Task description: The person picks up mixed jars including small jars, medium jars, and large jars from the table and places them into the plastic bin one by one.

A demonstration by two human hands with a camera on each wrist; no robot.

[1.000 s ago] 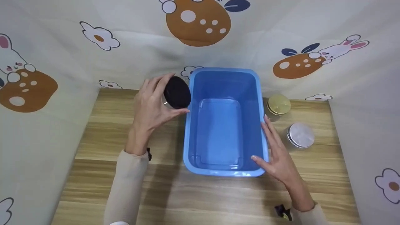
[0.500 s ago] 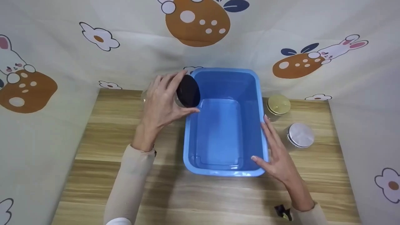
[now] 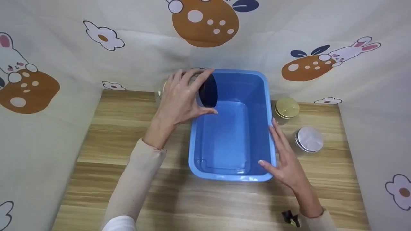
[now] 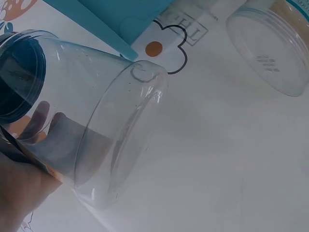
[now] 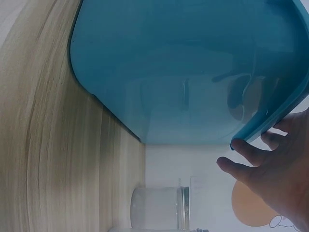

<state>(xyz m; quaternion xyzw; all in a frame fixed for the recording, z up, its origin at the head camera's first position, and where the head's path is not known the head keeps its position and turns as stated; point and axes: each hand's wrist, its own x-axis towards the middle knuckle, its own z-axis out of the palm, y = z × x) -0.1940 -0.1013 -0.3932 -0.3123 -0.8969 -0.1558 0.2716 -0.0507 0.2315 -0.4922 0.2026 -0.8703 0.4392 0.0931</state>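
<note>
In the head view my left hand (image 3: 179,99) grips a clear jar with a black lid (image 3: 209,91). The jar lies tilted sideways, its lid end over the left rim of a blue plastic tub (image 3: 191,154) and its clear base towards the left. The left wrist view shows the see-through jar body (image 4: 96,116) close up. My right hand (image 3: 287,160) holds the tub's right rim, thumb over the top and fingers along the outside. Nothing is visible inside the tub apart from the jar's lid end at its upper left.
To the right of the tub stand two upright clear jars, one with a gold lid (image 3: 287,107) and one with a silver lid (image 3: 309,139). A small black object (image 3: 290,218) shows beside the right wrist. A printed sheet (image 3: 144,57) backs the wooden table (image 3: 128,179).
My left hand has carried the black-lidded jar rightwards, from beside the tub to over its left rim, and tilted it further onto its side. The right hand and tub stay put.
</note>
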